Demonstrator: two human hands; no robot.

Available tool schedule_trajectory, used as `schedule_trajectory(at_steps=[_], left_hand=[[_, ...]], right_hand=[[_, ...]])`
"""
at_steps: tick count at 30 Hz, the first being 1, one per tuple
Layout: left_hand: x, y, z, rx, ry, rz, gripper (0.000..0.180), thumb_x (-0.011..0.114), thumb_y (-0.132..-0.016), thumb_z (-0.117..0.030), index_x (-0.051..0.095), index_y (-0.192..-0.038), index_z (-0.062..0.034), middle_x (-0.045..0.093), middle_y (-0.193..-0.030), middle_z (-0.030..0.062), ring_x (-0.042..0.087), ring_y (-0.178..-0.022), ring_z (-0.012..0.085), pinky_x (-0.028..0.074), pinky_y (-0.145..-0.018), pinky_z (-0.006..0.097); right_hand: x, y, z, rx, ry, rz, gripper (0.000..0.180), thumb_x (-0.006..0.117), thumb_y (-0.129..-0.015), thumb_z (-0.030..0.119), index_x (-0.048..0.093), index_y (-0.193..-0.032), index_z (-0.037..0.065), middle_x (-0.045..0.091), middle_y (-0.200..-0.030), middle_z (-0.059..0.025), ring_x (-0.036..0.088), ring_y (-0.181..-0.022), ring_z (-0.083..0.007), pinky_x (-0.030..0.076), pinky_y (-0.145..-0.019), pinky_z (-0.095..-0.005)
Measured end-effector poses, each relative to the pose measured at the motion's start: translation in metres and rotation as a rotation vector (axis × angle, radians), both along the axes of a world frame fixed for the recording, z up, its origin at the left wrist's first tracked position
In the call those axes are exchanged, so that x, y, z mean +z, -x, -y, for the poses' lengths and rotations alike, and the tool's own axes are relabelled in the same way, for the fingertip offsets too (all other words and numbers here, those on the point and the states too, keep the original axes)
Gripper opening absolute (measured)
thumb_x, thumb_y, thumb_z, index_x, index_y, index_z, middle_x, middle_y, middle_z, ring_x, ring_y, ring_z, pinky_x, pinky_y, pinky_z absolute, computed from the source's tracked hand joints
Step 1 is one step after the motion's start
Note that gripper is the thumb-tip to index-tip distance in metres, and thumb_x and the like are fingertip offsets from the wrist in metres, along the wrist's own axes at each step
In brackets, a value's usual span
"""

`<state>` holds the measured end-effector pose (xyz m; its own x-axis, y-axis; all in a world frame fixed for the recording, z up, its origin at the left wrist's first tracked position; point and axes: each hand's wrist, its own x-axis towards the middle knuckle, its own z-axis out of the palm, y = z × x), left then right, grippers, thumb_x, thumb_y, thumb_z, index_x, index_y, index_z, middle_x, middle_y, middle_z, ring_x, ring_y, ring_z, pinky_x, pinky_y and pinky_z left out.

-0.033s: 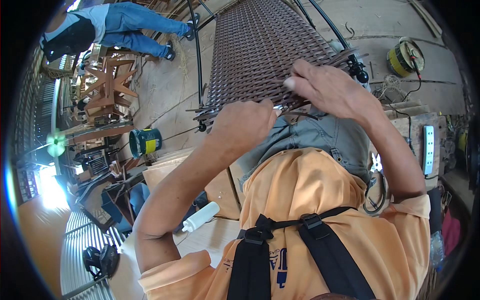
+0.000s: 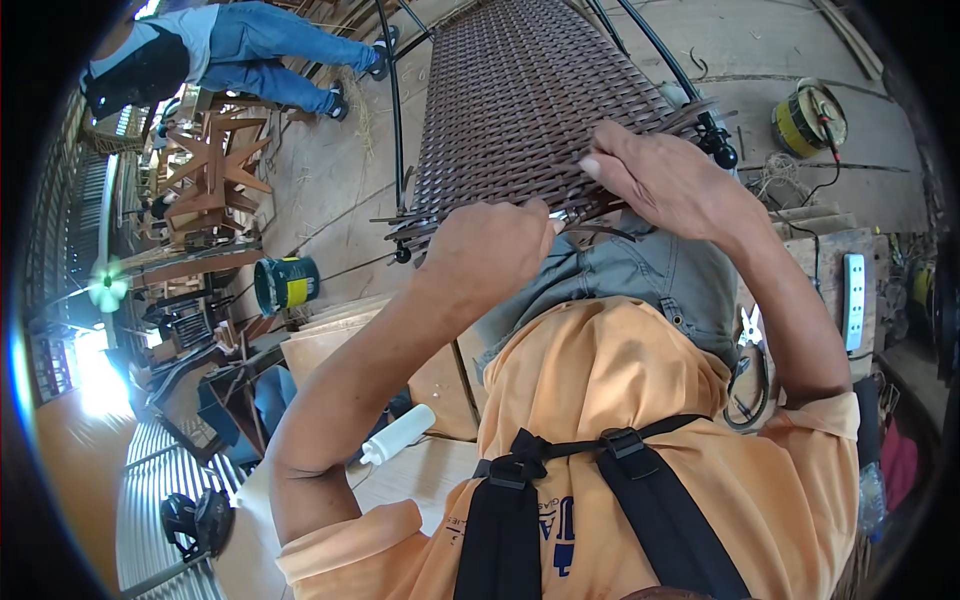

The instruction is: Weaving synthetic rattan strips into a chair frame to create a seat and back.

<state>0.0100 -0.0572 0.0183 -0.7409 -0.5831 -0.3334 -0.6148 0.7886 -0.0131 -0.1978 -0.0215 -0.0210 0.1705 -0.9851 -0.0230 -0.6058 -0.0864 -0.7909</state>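
A woven panel of flat, glossy dark-brown strands [image 2: 520, 90] stretches away from me on a thin black metal frame [image 2: 393, 110]. Loose strand ends stick out along its near edge. My left hand [image 2: 490, 240] is closed in a fist at that edge; a small shiny metal piece [image 2: 567, 216] shows beside its fingers, and what the fist holds is mostly hidden. My right hand [image 2: 665, 180] is closed at the right part of the edge, thumb and curled fingers pinching at a brown strand. The near edge lies just above my lap.
Right of the panel stand a yellow-and-black tin [image 2: 808, 118] with a cable, a white power strip [image 2: 853, 300] and pliers [image 2: 750, 328]. At left are a dark green bucket [image 2: 286, 284], a white squeeze bottle [image 2: 398, 434], wooden furniture parts [image 2: 218, 175] and a standing person [image 2: 270, 55].
My right hand has shifted very slightly to the right along the panel's edge. My left hand stays in place. The surroundings have slid a little in view.
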Motion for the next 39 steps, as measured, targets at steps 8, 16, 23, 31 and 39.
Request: schedule_trajectory(at_steps=[8,16,23,31,39], left_hand=[[-0.006,-0.009,-0.003,-0.016,0.037,-0.047,0.030,0.049,-0.094,-0.030,0.055,-0.083,-0.0033,0.063,-0.066,0.0147,0.064,-0.062,0.0311,0.051,-0.054,0.042],[-0.006,-0.009,-0.003,0.015,0.009,-0.079,0.027,0.051,-0.093,-0.028,0.055,-0.083,-0.0038,0.063,-0.066,0.0128,0.064,-0.060,0.0294,0.051,-0.052,0.039],[-0.001,-0.016,-0.025,0.055,0.085,-0.158,0.025,0.055,-0.091,-0.028,0.054,-0.082,-0.0049,0.061,-0.068,0.0118,0.063,-0.060,0.0283,0.051,-0.052,0.038],[-0.008,-0.047,-0.012,0.540,-0.280,-0.314,0.030,0.070,-0.081,-0.025,0.050,-0.084,-0.0026,0.057,-0.066,0.0149,0.058,-0.058,0.0310,0.045,-0.053,0.038],[-0.020,-0.047,-0.016,0.667,-0.276,-0.363,0.033,0.075,-0.077,-0.020,0.050,-0.089,-0.0008,0.058,-0.068,0.0159,0.056,-0.058,0.0292,0.045,-0.056,0.036]], right_hand=[[0.002,-0.001,-0.002,0.180,-0.013,-0.255,0.022,0.056,-0.086,0.021,0.058,-0.090,0.000,0.063,-0.078,-0.0214,0.062,-0.080,-0.0383,0.049,-0.071,-0.0456],[0.011,-0.006,0.003,0.221,-0.110,-0.307,0.019,0.058,-0.085,0.019,0.061,-0.089,0.001,0.064,-0.080,-0.0201,0.063,-0.082,-0.0360,0.050,-0.072,-0.0436],[0.002,-0.012,0.009,0.307,0.097,-0.483,0.016,0.059,-0.087,0.022,0.058,-0.086,0.006,0.062,-0.070,-0.0141,0.064,-0.073,-0.0334,0.050,-0.065,-0.0422],[-0.001,-0.012,0.012,0.353,0.175,-0.371,0.015,0.060,-0.085,0.020,0.054,-0.081,0.006,0.060,-0.066,-0.0111,0.062,-0.067,-0.0320,0.048,-0.058,-0.0407],[0.013,-0.016,0.015,0.387,0.160,-0.433,0.014,0.061,-0.081,0.020,0.063,-0.082,0.006,0.064,-0.070,-0.0120,0.065,-0.076,-0.0311,0.050,-0.069,-0.0409]])
